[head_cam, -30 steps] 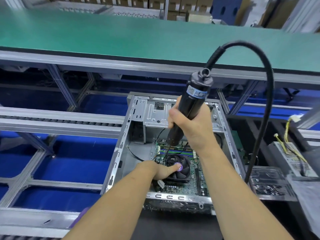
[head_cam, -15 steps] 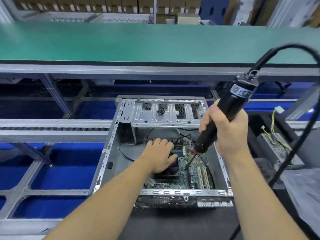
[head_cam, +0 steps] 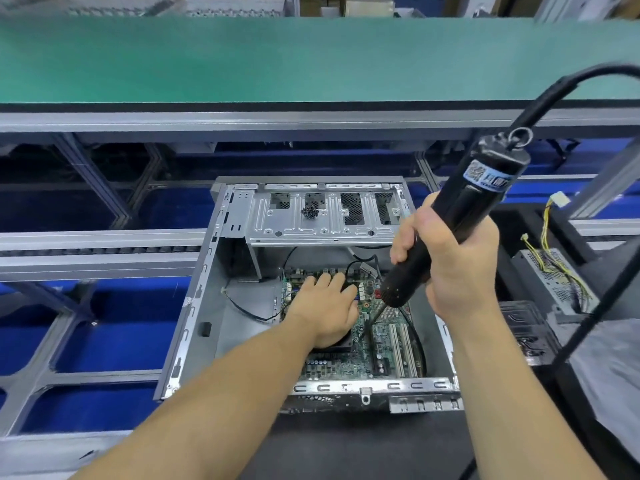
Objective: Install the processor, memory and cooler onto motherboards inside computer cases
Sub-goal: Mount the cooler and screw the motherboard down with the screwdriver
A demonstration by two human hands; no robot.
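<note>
We start at the left, where our left hand (head_cam: 327,306) lies flat with its fingers stretched out on the black square cooler fan (head_cam: 341,341), pressing it down onto the green motherboard (head_cam: 349,362). The board sits on the floor of the open grey steel computer case (head_cam: 207,282), which rests on the dark bench (head_cam: 363,441) in front of us. The palm hides most of the cooler, so we cannot tell which of its screws are already seated.

Further right, our right hand (head_cam: 453,268) wraps tightly round the black cylindrical electric screwdriver (head_cam: 450,226). Its thin bit (head_cam: 369,323) slants down to the board just beside the cooler's right edge.

To drive this screw well, we judge that we should keep the left palm steady so the cooler cannot rock, bring the driver closer to upright over the screw head before running it, and keep light, even pressure. A slanted bit could slip onto the board. The thick black cable (head_cam: 588,77) arching off the tool's top needs slack so it does not drag the tip aside.

A small heap of dark screws (head_cam: 310,212) lies on the case's silver drive bracket (head_cam: 325,216).

The tool carries a blue and white label (head_cam: 488,176) with a code square, but its print is too blurred to read. We see no other legible writing.
</note>
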